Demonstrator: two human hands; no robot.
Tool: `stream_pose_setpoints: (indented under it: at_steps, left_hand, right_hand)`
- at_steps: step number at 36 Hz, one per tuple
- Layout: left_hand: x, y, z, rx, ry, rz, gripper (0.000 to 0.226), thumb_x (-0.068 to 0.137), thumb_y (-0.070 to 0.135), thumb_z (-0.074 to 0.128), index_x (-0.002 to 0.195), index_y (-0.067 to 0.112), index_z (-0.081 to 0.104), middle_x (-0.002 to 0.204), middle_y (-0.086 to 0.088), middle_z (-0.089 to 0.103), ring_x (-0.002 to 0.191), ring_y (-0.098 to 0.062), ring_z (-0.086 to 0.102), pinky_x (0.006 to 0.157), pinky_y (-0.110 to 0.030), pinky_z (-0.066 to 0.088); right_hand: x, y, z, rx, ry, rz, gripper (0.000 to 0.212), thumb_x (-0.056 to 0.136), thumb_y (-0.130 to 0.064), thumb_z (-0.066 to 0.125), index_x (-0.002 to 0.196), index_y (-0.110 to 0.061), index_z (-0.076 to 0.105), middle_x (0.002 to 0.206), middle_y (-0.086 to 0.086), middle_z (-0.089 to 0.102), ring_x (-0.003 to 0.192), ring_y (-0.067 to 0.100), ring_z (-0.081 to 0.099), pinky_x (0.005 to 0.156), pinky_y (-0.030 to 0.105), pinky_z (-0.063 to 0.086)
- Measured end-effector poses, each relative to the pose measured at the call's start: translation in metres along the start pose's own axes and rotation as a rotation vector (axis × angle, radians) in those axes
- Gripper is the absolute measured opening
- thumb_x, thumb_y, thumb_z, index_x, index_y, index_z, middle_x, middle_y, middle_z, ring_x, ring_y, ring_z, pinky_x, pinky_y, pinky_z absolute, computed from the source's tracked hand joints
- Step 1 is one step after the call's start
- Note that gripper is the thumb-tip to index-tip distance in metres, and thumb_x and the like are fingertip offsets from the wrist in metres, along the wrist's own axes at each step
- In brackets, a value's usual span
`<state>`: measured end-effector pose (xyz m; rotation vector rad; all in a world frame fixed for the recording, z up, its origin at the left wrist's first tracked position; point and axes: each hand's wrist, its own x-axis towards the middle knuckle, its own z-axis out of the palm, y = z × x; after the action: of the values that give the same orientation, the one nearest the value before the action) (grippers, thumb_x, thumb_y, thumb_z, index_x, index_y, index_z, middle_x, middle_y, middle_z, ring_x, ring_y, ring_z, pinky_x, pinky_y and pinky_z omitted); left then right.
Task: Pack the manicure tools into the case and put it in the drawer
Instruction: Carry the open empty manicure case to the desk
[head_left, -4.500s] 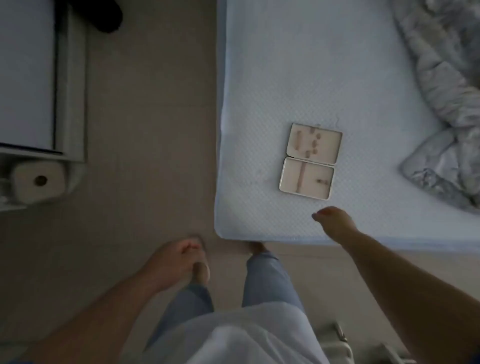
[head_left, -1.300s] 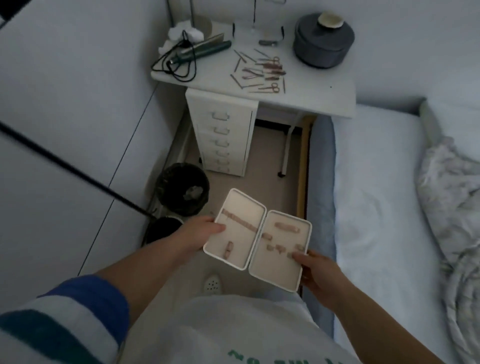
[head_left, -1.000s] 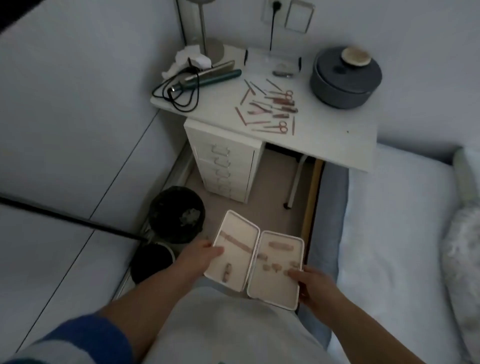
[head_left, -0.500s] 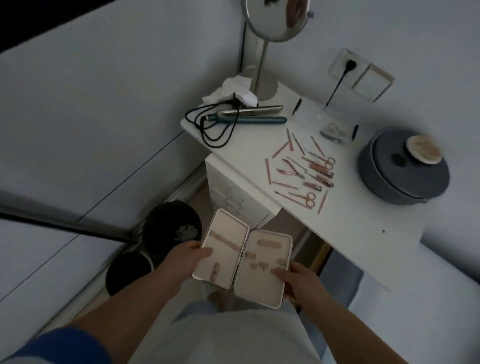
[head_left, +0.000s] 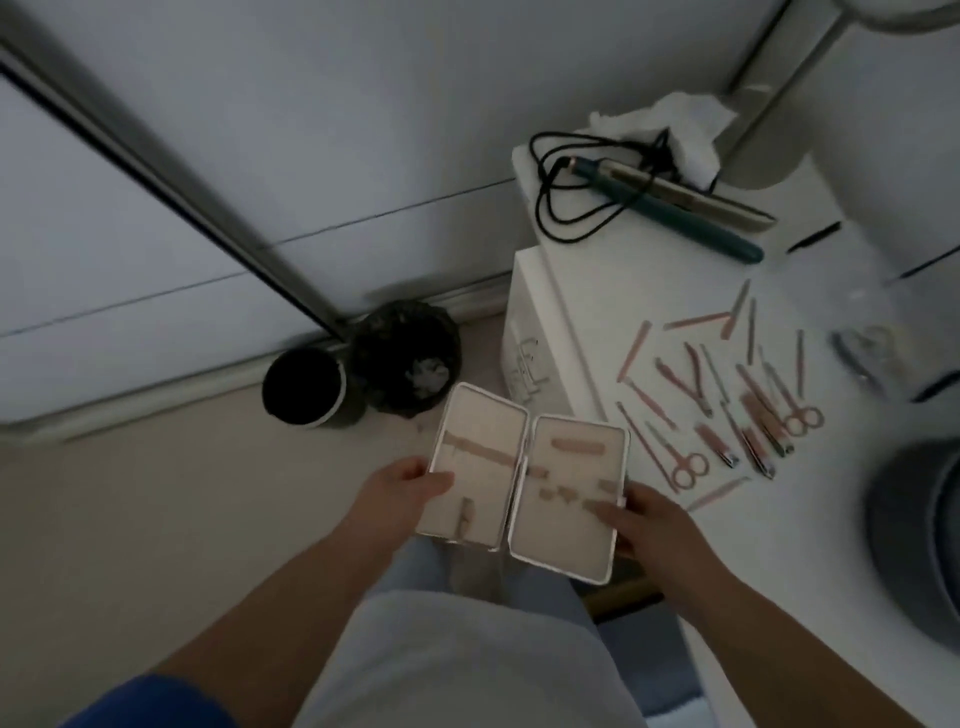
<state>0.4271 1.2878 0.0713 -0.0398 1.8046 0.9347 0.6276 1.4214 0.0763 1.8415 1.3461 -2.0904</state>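
Pale wall panels and beige floor (head_left: 156, 519) fill the left; open floor ahead of the person. White table (head_left: 831, 519) at right, its near-left edge running diagonally, drawer unit (head_left: 535, 332) under its left corner. Grey pot (head_left: 914, 545) at the table's right edge. Two dark bins (head_left: 363, 369) stand against the wall, left of the drawers. Flat iron (head_left: 680, 213) with coiled cord lies at the table's far end.

Case (head_left: 524, 478) held open and flat in the air, just left of the table edge; hinge and long axis run away from the person. Left hand (head_left: 400, 493) grips its left edge, thumb on top; right hand (head_left: 649, 525) grips the right edge, thumb over the lining.

Tools (head_left: 727, 405) lie spread on the table beside the case, mostly lengthwise away from the person; bare tabletop nearer than them.
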Motion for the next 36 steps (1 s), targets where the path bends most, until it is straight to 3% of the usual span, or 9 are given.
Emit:
stream_pose_setpoints:
  at_steps: [7, 11, 17, 19, 23, 26, 29, 34, 36]
  left_hand:
    - [0.011, -0.028, 0.029, -0.218, 0.06, 0.147, 0.017, 0.083, 0.008, 0.058, 0.067, 0.014, 0.063, 0.055, 0.008, 0.065, 0.052, -0.004, 0.059, 0.048, -0.014, 0.044]
    - [0.033, -0.05, 0.039, -0.31, 0.044, 0.263, 0.018, 0.082, 0.01, 0.058, 0.07, 0.016, 0.071, 0.069, -0.001, 0.071, 0.067, -0.015, 0.065, 0.063, -0.029, 0.051]
    - [0.064, -0.09, 0.064, -0.501, 0.003, 0.439, 0.03, 0.081, 0.008, 0.056, 0.063, 0.025, 0.072, 0.065, 0.003, 0.071, 0.059, -0.011, 0.066, 0.052, -0.022, 0.05]
    - [0.065, -0.106, 0.081, -0.517, 0.0, 0.52, 0.026, 0.081, 0.008, 0.057, 0.064, 0.022, 0.072, 0.068, 0.001, 0.071, 0.064, -0.016, 0.065, 0.061, -0.029, 0.052]
    - [0.051, -0.141, 0.121, -0.594, -0.007, 0.651, 0.013, 0.082, 0.009, 0.056, 0.077, 0.01, 0.068, 0.088, -0.016, 0.07, 0.085, -0.036, 0.063, 0.081, -0.05, 0.049]
    - [0.033, -0.172, 0.148, -0.652, -0.036, 0.719, 0.013, 0.084, 0.013, 0.054, 0.085, 0.01, 0.067, 0.087, -0.013, 0.071, 0.081, -0.033, 0.066, 0.071, -0.045, 0.055]
    - [0.006, -0.195, 0.167, -0.714, -0.066, 0.747, 0.014, 0.083, 0.014, 0.056, 0.091, 0.007, 0.065, 0.085, -0.01, 0.072, 0.071, -0.025, 0.068, 0.053, -0.033, 0.054]
    - [-0.043, -0.214, 0.198, -0.724, -0.084, 0.672, 0.016, 0.083, 0.013, 0.056, 0.095, 0.005, 0.063, 0.088, -0.014, 0.072, 0.066, -0.025, 0.067, 0.056, -0.035, 0.055]
    - [-0.056, -0.215, 0.212, -0.669, -0.043, 0.641, 0.016, 0.084, 0.012, 0.056, 0.096, 0.003, 0.062, 0.088, -0.014, 0.071, 0.072, -0.028, 0.067, 0.066, -0.043, 0.057]
  right_hand:
    - [0.022, 0.009, -0.014, -0.092, 0.014, -0.163, 0.008, 0.085, -0.012, 0.062, 0.092, -0.014, 0.064, 0.091, 0.001, 0.071, 0.082, 0.014, 0.068, 0.059, 0.024, 0.054]
    - [0.036, 0.024, -0.02, -0.136, 0.053, -0.329, 0.008, 0.082, -0.015, 0.064, 0.084, -0.022, 0.067, 0.084, -0.005, 0.073, 0.082, 0.013, 0.069, 0.069, 0.031, 0.056]
    - [0.044, 0.056, -0.045, -0.2, 0.054, -0.633, 0.013, 0.07, -0.028, 0.069, 0.082, -0.032, 0.071, 0.085, -0.008, 0.074, 0.076, 0.009, 0.07, 0.066, 0.029, 0.052]
    - [0.042, 0.072, -0.061, -0.251, 0.065, -0.749, 0.028, 0.057, -0.043, 0.066, 0.083, -0.036, 0.071, 0.084, -0.008, 0.074, 0.076, 0.009, 0.07, 0.065, 0.031, 0.054]
    - [0.035, 0.11, -0.098, -0.262, 0.047, -0.971, 0.032, 0.054, -0.044, 0.065, 0.084, -0.038, 0.073, 0.086, -0.007, 0.074, 0.078, 0.011, 0.07, 0.065, 0.027, 0.059]
    - [0.025, 0.136, -0.125, -0.224, -0.002, -1.09, 0.03, 0.052, -0.039, 0.067, 0.08, -0.033, 0.075, 0.085, -0.004, 0.075, 0.076, 0.013, 0.071, 0.059, 0.022, 0.056]
    - [0.005, 0.156, -0.147, -0.224, -0.034, -1.165, 0.03, 0.052, -0.038, 0.068, 0.081, -0.031, 0.074, 0.085, -0.004, 0.075, 0.075, 0.013, 0.071, 0.057, 0.021, 0.056]
    - [-0.019, 0.18, -0.189, -0.324, 0.091, -1.126, 0.03, 0.076, -0.022, 0.07, 0.102, -0.033, 0.058, 0.082, -0.007, 0.074, 0.076, 0.019, 0.069, 0.072, 0.041, 0.054]
    - [-0.022, 0.19, -0.204, -0.375, 0.191, -1.101, 0.038, 0.078, -0.027, 0.069, 0.112, -0.033, 0.052, 0.082, -0.003, 0.071, 0.077, 0.015, 0.067, 0.068, 0.036, 0.055]
